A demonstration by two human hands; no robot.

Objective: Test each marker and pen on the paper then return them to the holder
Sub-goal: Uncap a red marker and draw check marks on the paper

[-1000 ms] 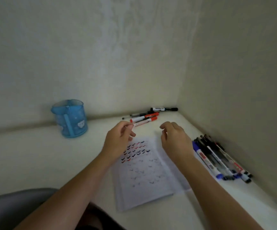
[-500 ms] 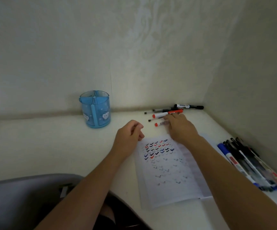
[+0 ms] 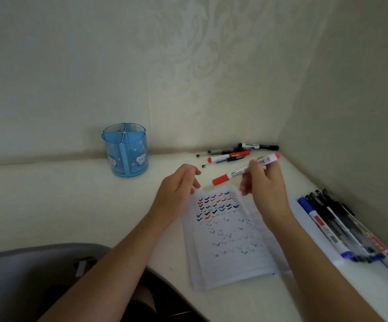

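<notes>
My right hand grips a white marker with a red cap, lifted above the top edge of the paper; the cap points left. The paper lies on the white desk and carries rows of black, red and blue check marks. My left hand hovers at the paper's top left corner, fingers loosely curled, holding nothing. The blue translucent holder stands at the back left, with nothing visible inside. Several pens and markers lie in the back corner.
A row of several black and blue pens and markers lies along the right wall. Walls close the desk at the back and right. A grey chair sits at the lower left, below the desk's curved front edge.
My right hand reached to the back pile, took the red-capped marker and lifted it toward the paper. The left hand stayed near the paper's corner. The camera view shifted left.
</notes>
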